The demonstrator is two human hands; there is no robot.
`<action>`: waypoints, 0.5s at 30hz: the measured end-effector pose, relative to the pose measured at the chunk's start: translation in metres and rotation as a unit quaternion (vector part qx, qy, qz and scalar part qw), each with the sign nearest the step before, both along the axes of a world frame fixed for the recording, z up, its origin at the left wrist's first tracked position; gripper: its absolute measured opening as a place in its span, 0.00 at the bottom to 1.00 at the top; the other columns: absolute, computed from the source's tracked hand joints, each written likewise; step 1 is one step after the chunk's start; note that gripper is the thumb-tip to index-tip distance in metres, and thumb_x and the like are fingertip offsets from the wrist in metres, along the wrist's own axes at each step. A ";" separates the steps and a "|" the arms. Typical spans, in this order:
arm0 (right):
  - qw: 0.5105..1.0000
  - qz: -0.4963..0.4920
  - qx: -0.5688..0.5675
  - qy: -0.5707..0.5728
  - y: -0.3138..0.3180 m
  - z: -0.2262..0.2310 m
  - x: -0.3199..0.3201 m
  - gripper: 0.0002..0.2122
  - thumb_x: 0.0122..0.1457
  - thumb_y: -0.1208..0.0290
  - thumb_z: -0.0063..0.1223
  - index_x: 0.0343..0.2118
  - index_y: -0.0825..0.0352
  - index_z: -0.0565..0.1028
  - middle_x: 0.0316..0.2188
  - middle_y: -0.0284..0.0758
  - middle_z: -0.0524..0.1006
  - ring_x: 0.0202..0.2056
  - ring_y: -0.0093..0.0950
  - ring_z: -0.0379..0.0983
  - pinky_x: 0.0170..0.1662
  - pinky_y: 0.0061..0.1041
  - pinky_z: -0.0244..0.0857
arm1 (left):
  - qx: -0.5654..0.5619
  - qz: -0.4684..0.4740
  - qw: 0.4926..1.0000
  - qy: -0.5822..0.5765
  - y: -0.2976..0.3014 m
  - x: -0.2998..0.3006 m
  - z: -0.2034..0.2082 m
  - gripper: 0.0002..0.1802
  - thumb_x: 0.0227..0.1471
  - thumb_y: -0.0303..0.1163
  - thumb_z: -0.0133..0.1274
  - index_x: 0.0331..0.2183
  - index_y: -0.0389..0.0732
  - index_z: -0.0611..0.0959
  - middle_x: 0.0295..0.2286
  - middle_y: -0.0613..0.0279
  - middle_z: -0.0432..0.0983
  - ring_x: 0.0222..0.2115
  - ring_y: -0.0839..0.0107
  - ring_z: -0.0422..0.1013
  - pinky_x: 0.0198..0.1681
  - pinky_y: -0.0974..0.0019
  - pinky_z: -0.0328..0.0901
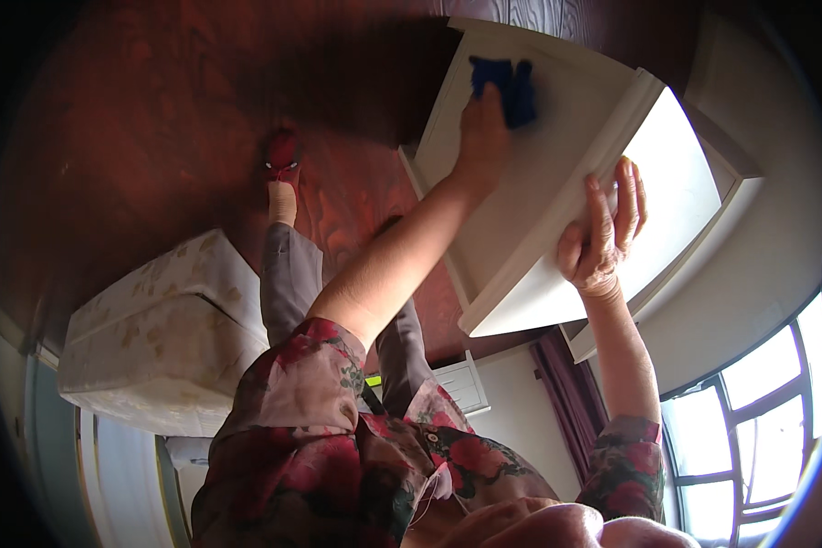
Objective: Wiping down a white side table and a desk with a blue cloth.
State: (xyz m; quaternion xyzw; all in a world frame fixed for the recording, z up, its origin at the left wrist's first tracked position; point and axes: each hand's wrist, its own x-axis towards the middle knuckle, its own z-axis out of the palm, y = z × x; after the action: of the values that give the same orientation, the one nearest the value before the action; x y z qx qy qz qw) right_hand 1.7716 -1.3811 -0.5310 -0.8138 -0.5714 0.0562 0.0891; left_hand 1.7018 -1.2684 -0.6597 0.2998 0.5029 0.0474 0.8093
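A pale, open drawer-like box [557, 137] with a raised rim and a brightly lit front panel [676, 173] takes up the upper right. My left hand [484, 137] reaches inside it and presses a dark blue cloth [507, 87] against its inner surface near the far end. The fingers are bent on the cloth, and part of it bunches beside them. My right hand [607, 228] lies on the outside of the front panel by the rim, its fingers stretched out and apart.
Dark reddish wood-patterned floor [183, 119] lies around my legs and my red shoe [283, 151]. On the left stands a pale, patterned padded block [164, 338]. A small white drawer unit [463, 388], a purple curtain [571, 393] and a bright window [758, 420] are towards the lower right.
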 end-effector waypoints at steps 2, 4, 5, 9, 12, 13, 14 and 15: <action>1.000 -0.001 0.005 0.007 0.005 -0.001 -0.005 0.19 0.58 0.67 0.43 0.51 0.66 0.72 0.58 0.52 0.62 0.59 0.48 0.58 0.60 0.46 0.51 | 0.078 0.013 0.992 -0.102 0.013 0.019 0.010 0.26 0.61 0.40 0.37 0.53 0.30 0.67 0.47 0.39 0.69 0.49 0.49 0.66 0.53 0.55 0.58; 1.000 -0.005 0.007 0.024 0.007 -0.005 -0.010 0.19 0.58 0.66 0.43 0.51 0.66 0.72 0.58 0.51 0.62 0.59 0.48 0.58 0.60 0.46 0.51 | 0.158 0.022 0.968 -0.194 0.015 0.035 0.010 0.25 0.59 0.38 0.40 0.52 0.31 0.68 0.48 0.38 0.68 0.51 0.47 0.64 0.55 0.53 0.57; 1.000 -0.006 0.004 0.024 0.007 -0.004 -0.009 0.19 0.59 0.64 0.43 0.51 0.66 0.73 0.58 0.51 0.62 0.59 0.47 0.57 0.60 0.46 0.51 | 0.308 -0.011 0.936 -0.172 0.012 0.047 0.010 0.25 0.56 0.35 0.43 0.53 0.32 0.68 0.51 0.38 0.65 0.54 0.45 0.59 0.58 0.52 0.54; 1.000 -0.010 -0.024 0.003 0.002 0.004 -0.006 0.18 0.58 0.64 0.42 0.50 0.65 0.73 0.57 0.52 0.63 0.58 0.48 0.59 0.60 0.46 0.52 | 0.430 -0.068 0.888 -0.146 0.002 0.063 -0.039 0.32 0.49 0.31 0.47 0.57 0.36 0.65 0.58 0.38 0.54 0.60 0.41 0.47 0.64 0.48 0.44; 1.000 -0.006 -0.012 0.001 0.000 0.003 -0.006 0.18 0.58 0.63 0.42 0.48 0.65 0.74 0.56 0.52 0.64 0.57 0.49 0.59 0.59 0.47 0.53 | 0.365 -0.056 0.925 -0.093 -0.008 0.068 -0.100 0.30 0.52 0.34 0.44 0.57 0.36 0.65 0.57 0.39 0.56 0.61 0.43 0.47 0.64 0.53 0.44; 1.000 -0.014 -0.014 0.004 -0.003 0.003 -0.008 0.18 0.59 0.61 0.41 0.47 0.63 0.74 0.55 0.52 0.64 0.56 0.49 0.60 0.59 0.48 0.53 | 0.351 -0.037 0.932 -0.077 -0.008 0.072 -0.118 0.30 0.53 0.34 0.43 0.56 0.34 0.65 0.56 0.38 0.58 0.60 0.44 0.49 0.64 0.55 0.46; 1.000 -0.019 -0.017 0.003 -0.003 0.003 -0.009 0.18 0.59 0.61 0.41 0.47 0.63 0.74 0.55 0.52 0.64 0.56 0.49 0.60 0.59 0.48 0.53 | 0.334 -0.016 0.940 -0.065 -0.008 0.076 -0.136 0.29 0.53 0.33 0.41 0.56 0.31 0.64 0.54 0.36 0.60 0.59 0.44 0.52 0.64 0.56 0.47; 1.000 -0.012 -0.010 0.003 -0.005 0.004 -0.007 0.18 0.60 0.60 0.41 0.47 0.63 0.74 0.55 0.52 0.64 0.56 0.49 0.60 0.58 0.48 0.54 | 0.328 -0.020 0.942 -0.069 -0.018 0.081 -0.144 0.29 0.53 0.33 0.41 0.56 0.31 0.64 0.54 0.36 0.60 0.59 0.44 0.52 0.64 0.56 0.47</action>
State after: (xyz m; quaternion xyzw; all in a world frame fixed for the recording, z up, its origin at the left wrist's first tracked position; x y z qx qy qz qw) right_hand 1.7645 -1.3859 -0.5266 -0.8212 -0.5609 0.0635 0.0834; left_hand 1.7823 -1.2867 -0.8040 0.5545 0.3966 0.2141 0.6996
